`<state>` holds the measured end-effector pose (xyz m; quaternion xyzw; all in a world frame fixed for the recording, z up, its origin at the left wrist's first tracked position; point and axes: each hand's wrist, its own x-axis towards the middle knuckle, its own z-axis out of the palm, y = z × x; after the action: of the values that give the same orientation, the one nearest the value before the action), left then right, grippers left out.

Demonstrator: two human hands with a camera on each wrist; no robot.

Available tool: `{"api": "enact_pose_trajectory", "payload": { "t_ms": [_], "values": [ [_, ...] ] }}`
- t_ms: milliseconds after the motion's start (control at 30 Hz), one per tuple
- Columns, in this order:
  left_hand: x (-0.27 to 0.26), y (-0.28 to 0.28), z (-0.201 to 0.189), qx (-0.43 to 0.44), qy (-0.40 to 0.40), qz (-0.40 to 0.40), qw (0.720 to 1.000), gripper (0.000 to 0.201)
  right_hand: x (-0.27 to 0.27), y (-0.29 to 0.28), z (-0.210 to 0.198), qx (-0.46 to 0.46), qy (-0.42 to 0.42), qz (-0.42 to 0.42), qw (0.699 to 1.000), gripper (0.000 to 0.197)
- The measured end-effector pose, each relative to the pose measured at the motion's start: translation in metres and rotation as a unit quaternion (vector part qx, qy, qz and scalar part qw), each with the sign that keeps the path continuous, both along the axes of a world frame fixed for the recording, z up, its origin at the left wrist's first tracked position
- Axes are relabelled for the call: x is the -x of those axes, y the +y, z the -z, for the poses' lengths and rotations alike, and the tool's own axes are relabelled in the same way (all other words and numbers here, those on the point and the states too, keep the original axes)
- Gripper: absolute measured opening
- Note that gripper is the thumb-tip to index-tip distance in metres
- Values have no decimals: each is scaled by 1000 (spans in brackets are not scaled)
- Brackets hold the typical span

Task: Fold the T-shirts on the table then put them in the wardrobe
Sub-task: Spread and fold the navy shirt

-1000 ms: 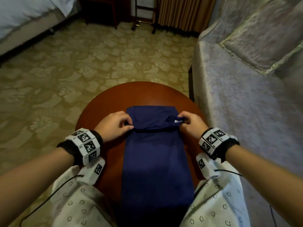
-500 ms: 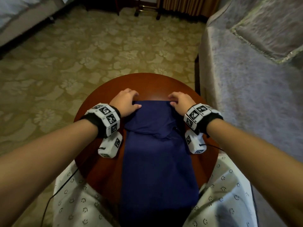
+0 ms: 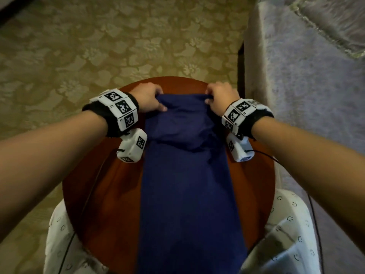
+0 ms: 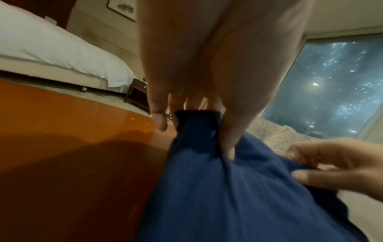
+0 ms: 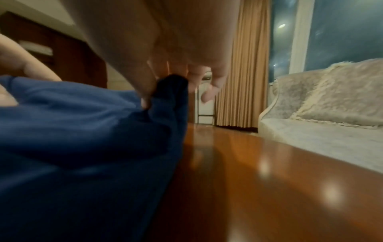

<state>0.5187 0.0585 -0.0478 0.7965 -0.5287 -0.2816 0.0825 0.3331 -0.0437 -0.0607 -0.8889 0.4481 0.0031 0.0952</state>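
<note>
Your head camera looks steeply down from above onto the round wooden table (image 3: pixel 102 194), with both forearms reaching away from you. Your left wrist camera sits low, just above the tabletop, and faces along the left hand (image 4: pixel 207 81) toward the bed (image 4: pixel 51 49) and window (image 4: pixel 331 81). Your right wrist camera sits just as low, facing along the right hand (image 5: pixel 165 57) toward the curtain (image 5: pixel 244 73) and sofa (image 5: pixel 321 131). All three views share the blue T-shirt (image 3: pixel 187 184) and the tabletop.
</note>
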Motion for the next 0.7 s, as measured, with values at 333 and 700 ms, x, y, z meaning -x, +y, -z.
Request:
{"api": "enact_pose_trajectory", "payload": {
  "t_ms": [333,700],
  "values": [
    [-1,40,-29,219,-83,61,970,37,26,22,-45,18,-159,21,987,18],
    [38,122,18,111,-247,216,938,33,73,100,6,7,25,-95,995,16]
  ]
}}
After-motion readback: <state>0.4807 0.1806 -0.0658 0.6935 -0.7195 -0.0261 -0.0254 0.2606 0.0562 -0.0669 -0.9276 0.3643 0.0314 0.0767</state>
